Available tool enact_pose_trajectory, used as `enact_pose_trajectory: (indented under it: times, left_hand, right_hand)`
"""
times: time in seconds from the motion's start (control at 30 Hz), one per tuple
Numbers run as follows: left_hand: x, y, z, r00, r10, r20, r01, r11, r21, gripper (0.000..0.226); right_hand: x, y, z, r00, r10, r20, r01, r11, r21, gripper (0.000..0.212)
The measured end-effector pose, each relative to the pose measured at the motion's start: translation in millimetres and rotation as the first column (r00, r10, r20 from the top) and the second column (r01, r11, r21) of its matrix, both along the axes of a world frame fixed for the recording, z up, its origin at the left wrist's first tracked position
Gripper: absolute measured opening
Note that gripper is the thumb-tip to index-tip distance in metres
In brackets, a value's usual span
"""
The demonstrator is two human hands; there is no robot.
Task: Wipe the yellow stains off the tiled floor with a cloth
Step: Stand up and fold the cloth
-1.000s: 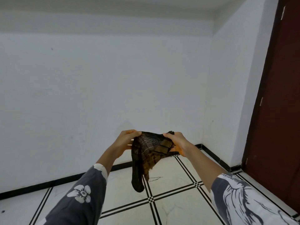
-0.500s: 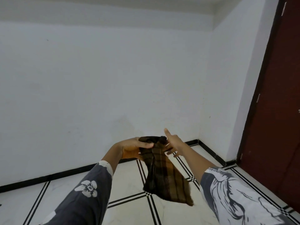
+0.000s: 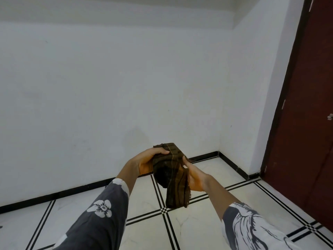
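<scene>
A dark brown checked cloth [image 3: 173, 175] is bunched between both hands at chest height, its lower end hanging down. My left hand [image 3: 146, 162] grips the cloth from the left, thumb over its top. My right hand [image 3: 193, 177] holds its right side, fingers mostly hidden behind the fabric. Below lies the white tiled floor [image 3: 203, 230] with black double lines. No yellow stain shows on the visible tiles.
White walls meet in a corner [image 3: 219, 152] ahead, with a black skirting along the base. A dark red door [image 3: 310, 123] stands at the right, a metal handle [image 3: 330, 116] at the frame's edge.
The cloth hung long and spread out before; now it is gathered into a bundle between my hands. My right hand, fingers apart half a second ago, now holds the cloth.
</scene>
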State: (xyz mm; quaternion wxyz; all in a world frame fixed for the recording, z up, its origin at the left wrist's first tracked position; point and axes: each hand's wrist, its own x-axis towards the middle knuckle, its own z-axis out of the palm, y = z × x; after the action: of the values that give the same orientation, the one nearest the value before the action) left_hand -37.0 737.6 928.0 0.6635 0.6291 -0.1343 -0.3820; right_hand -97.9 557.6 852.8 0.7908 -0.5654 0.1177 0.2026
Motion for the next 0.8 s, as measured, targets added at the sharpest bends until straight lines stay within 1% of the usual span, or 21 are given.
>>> enact_pose_trajectory:
  times: [0.03,0.1,0.17,0.2,0.23,0.33,0.37,0.43,0.5,0.53,0.6,0.67,0.73,0.8]
  left_hand:
    - [-0.2,0.1,0.4,1.0,-0.004,-0.012,0.004,1.0,-0.009,0.04]
    - [-1.0,1.7,2.6,0.999,0.008,-0.033,-0.008,1.0,-0.006,0.034]
    - [-0.4,4.5,4.6,0.999,0.027,-0.031,-0.026,1.0,0.015,0.028]
    - [0.7,6.4,4.3,0.999,0.041,-0.013,-0.041,0.999,0.031,0.027]
    - [2.2,8.2,3.8,0.998,0.062,0.015,-0.062,0.997,0.048,0.027]
    - [8.9,17.2,-3.8,0.975,0.195,0.108,-0.206,0.972,0.109,0.027]
    - [11.8,20.7,-7.3,0.962,0.239,0.129,-0.255,0.959,0.122,0.03]
    - [16.6,28.3,-15.6,0.947,0.291,0.133,-0.307,0.944,0.122,0.04]
    - [19.5,32.8,-22.7,0.942,0.324,0.087,-0.332,0.937,0.104,0.049]
    - [19.2,34.3,-24.9,0.939,0.337,0.073,-0.343,0.934,0.102,0.051]
    - [18.4,34.7,-27.2,0.927,0.359,0.107,-0.369,0.926,0.085,0.049]
    - [18.2,33.1,-25.7,0.912,0.383,0.146,-0.386,0.922,-0.005,0.047]
    - [19.1,31.5,-21.1,0.904,0.401,0.144,-0.395,0.916,-0.071,0.048]
    - [20.0,30.7,-15.9,0.925,0.358,0.13,-0.355,0.934,-0.045,0.049]
  right_hand:
    - [-0.4,-0.5,1.4,0.999,-0.036,0.023,0.035,0.998,0.06,0.075]
    - [-0.5,0.2,6.3,0.997,-0.055,0.062,0.046,0.989,0.138,0.069]
    - [3.3,1.3,11.0,0.985,-0.116,0.13,0.094,0.982,0.166,0.054]
    - [6.3,1.7,13.0,0.974,-0.157,0.162,0.132,0.979,0.156,0.047]
    - [9.3,0.1,15.1,0.96,-0.207,0.19,0.184,0.974,0.13,0.045]
    - [14.4,-6.2,21.9,0.905,-0.346,0.248,0.343,0.938,0.055,0.047]
    - [15.1,-9.3,24.7,0.892,-0.368,0.261,0.376,0.926,0.02,0.042]
    - [13.0,-11.7,31.9,0.877,-0.399,0.267,0.427,0.902,-0.057,0.028]
    - [12.6,-14.7,36.5,0.857,-0.43,0.283,0.471,0.877,-0.093,0.02]
    - [12.1,-14.9,38.1,0.848,-0.441,0.294,0.484,0.87,-0.091,0.019]
    - [11.8,-15.4,38.2,0.844,-0.446,0.298,0.485,0.872,-0.068,0.023]
    - [10.7,-14.8,37.2,0.869,-0.415,0.269,0.449,0.89,-0.075,0.026]
    - [10.1,-12.8,37.6,0.907,-0.345,0.241,0.38,0.917,-0.116,0.025]
    - [9.5,-10.2,37.6,0.924,-0.306,0.23,0.344,0.927,-0.147,0.025]
